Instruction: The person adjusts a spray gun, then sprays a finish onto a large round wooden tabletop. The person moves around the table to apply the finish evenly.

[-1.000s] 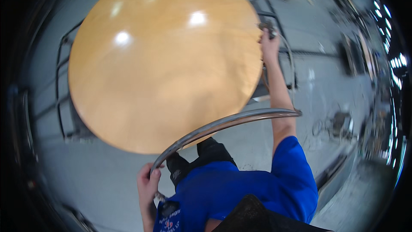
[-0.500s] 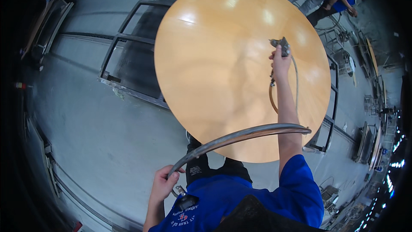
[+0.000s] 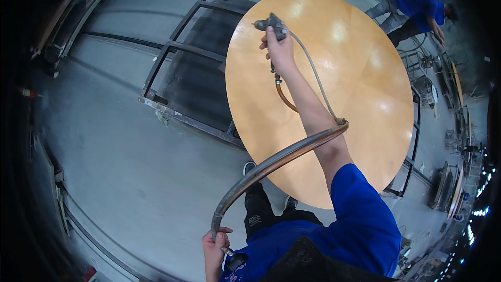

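My right hand is wrapped round the handle of a grey spray gun, held above the far left part of a large round wooden tabletop. A brown hose and a thin grey hose run back from the gun along my forearm. Both join a thick pair of hoses that arcs across in front of me, over my right forearm. Down at the lower left, my left hand grips the near end of this hose pair. The spray gun's trigger is hidden by my fingers.
Under the tabletop stands a dark metal frame cart, reaching out to its left. Two people in blue shirts are at the far right. Another cart stands at the far left. Floor rails cross behind the cart.
My right hand has swept the spray gun left and farther away over the tabletop. The hose arc has swung left with my forearm, and my left hand is slightly lower and to the right.
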Action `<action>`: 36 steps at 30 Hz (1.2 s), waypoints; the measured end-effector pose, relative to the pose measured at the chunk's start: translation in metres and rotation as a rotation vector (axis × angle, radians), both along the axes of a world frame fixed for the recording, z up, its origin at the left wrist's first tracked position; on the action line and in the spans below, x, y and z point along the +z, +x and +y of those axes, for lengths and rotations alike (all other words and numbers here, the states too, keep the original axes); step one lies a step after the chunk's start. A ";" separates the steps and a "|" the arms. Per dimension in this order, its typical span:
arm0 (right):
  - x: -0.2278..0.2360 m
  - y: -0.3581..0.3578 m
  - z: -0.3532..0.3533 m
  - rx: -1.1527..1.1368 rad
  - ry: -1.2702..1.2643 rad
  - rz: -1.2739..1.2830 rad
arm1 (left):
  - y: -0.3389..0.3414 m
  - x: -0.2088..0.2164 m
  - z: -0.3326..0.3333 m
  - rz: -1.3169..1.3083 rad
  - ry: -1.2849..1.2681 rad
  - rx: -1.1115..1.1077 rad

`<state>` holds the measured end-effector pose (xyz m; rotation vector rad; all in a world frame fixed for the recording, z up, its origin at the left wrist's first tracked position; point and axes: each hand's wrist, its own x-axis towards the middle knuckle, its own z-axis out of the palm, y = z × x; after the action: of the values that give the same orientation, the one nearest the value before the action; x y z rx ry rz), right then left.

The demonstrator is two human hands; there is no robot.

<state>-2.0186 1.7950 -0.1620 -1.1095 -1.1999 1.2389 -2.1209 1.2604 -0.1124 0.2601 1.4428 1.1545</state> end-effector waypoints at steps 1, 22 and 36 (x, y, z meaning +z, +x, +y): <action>-0.003 -0.004 0.000 -0.004 0.008 -0.018 | 0.002 -0.001 0.000 -0.008 -0.013 -0.009; -0.009 0.591 -0.170 -0.637 -0.021 -0.311 | 0.272 0.027 0.059 -0.041 -0.263 -0.697; 0.026 0.890 -0.285 -1.151 -0.178 -0.704 | 0.409 0.037 0.071 0.063 -0.229 -0.928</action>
<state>-1.1285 1.5099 -0.1356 -2.0432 -0.6570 0.0393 -1.7124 1.3317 -0.0751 0.7147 1.2578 0.2261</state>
